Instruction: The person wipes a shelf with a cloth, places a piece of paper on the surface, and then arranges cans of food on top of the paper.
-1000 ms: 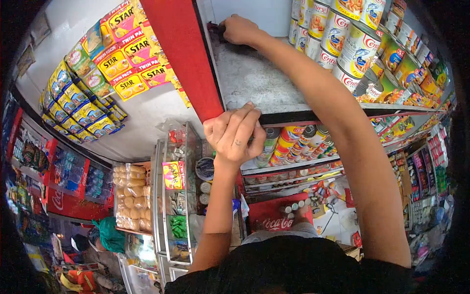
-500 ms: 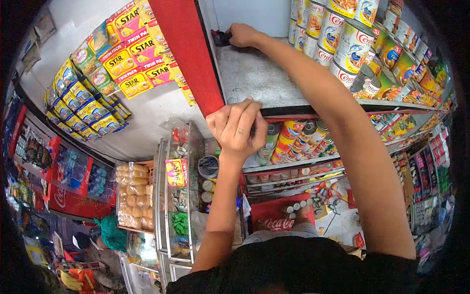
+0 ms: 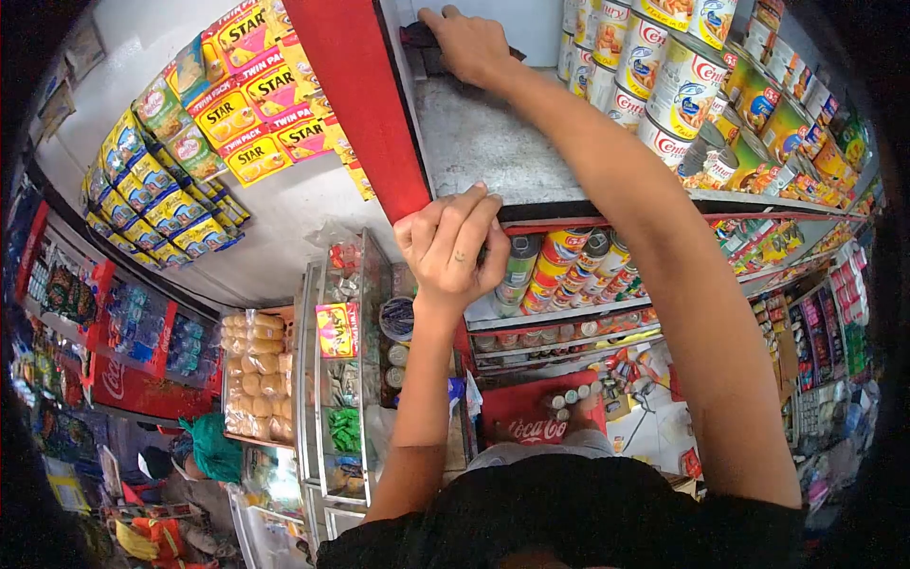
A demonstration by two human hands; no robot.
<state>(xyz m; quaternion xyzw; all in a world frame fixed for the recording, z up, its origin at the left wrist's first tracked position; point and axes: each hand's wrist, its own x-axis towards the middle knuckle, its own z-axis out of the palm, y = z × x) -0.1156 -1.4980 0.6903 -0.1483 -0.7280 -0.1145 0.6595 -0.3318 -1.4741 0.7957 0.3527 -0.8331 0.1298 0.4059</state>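
Both hands are up at a high shelf, far apart from each other. The shelf is the biggest thing here. Its left part is bare and grey, and it looks smudgy and dull in the middle. A tall red post stands along its left side.

Big tin cans are stacked on the right part of the shelf, near the right arm but not touching the hand. More cans sit on the shelf below. Yellow packets hang on the wall to the left.

The left hand is curled tight over the front edge of the shelf, beside the red post. The right hand is pressed down on a dark cloth, with its fingers bent over it. The cloth is in the far back corner, against the back wall and just beside the post.

I think the wiping is partly done. The back corner is getting cleaned now. The grey middle and the front edge look like they need a wipe too.
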